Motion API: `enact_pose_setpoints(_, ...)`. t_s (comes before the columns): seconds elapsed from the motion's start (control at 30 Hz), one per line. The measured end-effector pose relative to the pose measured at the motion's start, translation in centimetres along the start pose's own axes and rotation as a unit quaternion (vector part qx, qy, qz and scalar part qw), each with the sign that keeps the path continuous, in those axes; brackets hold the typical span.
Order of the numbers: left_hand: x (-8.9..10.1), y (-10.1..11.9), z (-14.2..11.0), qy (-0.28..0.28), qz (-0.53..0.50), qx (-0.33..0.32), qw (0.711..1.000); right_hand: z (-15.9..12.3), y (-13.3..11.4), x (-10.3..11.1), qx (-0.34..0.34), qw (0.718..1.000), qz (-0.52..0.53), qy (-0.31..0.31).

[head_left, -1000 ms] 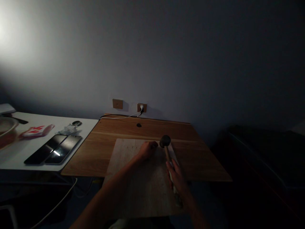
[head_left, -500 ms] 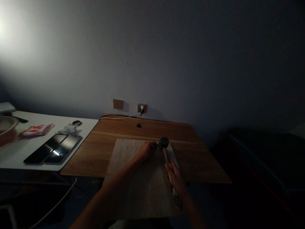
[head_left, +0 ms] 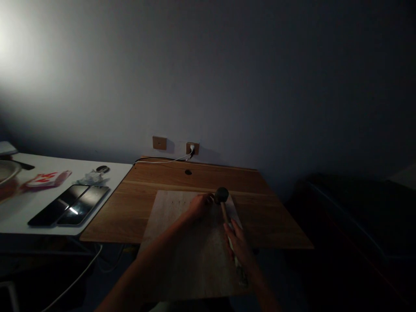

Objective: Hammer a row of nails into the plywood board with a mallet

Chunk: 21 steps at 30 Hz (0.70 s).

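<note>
My right hand (head_left: pixel 238 241) is closed around the handle of a mallet (head_left: pixel 222 195) with a dark, rounded head and a pale wooden shaft. The mallet's head is right beside the fingertips of my left hand (head_left: pixel 200 205); whether they touch I cannot tell. My left fingers are pinched together over the far part of a pale wooden board (head_left: pixel 191 260). What they hold, if anything, is too small and dark to name. Several small dark marks (head_left: pixel 178 202) sit in a row on the board, left of my left hand.
The board lies on a brown wooden table (head_left: pixel 123 212) against the wall. On a white table (head_left: pixel 19 216) at left are two dark, glossy flat devices (head_left: pixel 69 206), a red-and-white packet (head_left: pixel 48 178), crumpled clear plastic (head_left: pixel 92 177) and a bowl (head_left: pixel 8 173). Cables (head_left: pixel 162 161) run to a wall socket (head_left: pixel 192 148).
The mallet's head has come slightly nearer my left fingertips. Both hands keep their grips, and the whole view has shifted a little.
</note>
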State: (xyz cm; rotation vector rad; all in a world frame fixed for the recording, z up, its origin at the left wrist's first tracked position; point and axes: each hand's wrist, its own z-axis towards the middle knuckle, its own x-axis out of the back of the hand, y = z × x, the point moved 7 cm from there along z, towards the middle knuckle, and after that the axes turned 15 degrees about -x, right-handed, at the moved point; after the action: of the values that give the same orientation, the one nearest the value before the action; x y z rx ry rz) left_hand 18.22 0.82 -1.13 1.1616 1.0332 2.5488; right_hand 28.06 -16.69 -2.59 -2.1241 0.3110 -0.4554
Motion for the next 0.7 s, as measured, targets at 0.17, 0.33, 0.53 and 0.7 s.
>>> enact_pose_setpoints(0.17, -0.2, -0.4, -0.1, 0.012, -0.017, 0.022, 1.000, 0.0, -0.2, -0.2, 0.011, 1.000, -0.020, 0.005)
enact_pose_setpoints(0.33, -0.3, -0.5, 0.0, 0.019, -0.024, 0.004, 1.000, 0.4, 0.2, -0.2, 0.001, 1.000, -0.013, 0.010)
enact_pose_setpoints(0.53, -0.6, -1.6, -0.1, 0.035, -0.013, 0.009, 0.999, -0.4, -0.1, -0.6, 0.000, 1.000, -0.022, 0.014)
enact_pose_setpoints(0.7, -0.9, -1.9, -0.2, 0.039, -0.006, 0.007, 0.999, -0.9, -0.2, -0.6, -0.009, 0.999, -0.031, 0.026)
